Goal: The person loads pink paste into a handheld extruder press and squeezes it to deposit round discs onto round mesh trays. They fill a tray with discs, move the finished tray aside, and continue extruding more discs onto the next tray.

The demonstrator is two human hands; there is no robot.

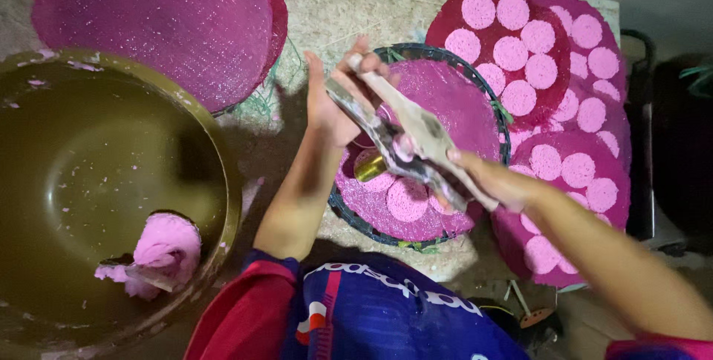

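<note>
My left hand (333, 100) grips the far end of a long hinged press tool (408, 141), smeared with pink dough. My right hand (494, 180) holds the tool's near end. The tool is held above a round woven tray (445, 70) lined with a pink mat. Flat pink dough discs (407, 198) lie on that mat beneath the tool, next to a small brass ring (369, 168).
A big olive basin (111, 174) at the left holds a lump of pink dough (167, 245). Stacked pink mats (171, 18) lie at the top left. Several trays with pink discs (549, 85) overlap at the right.
</note>
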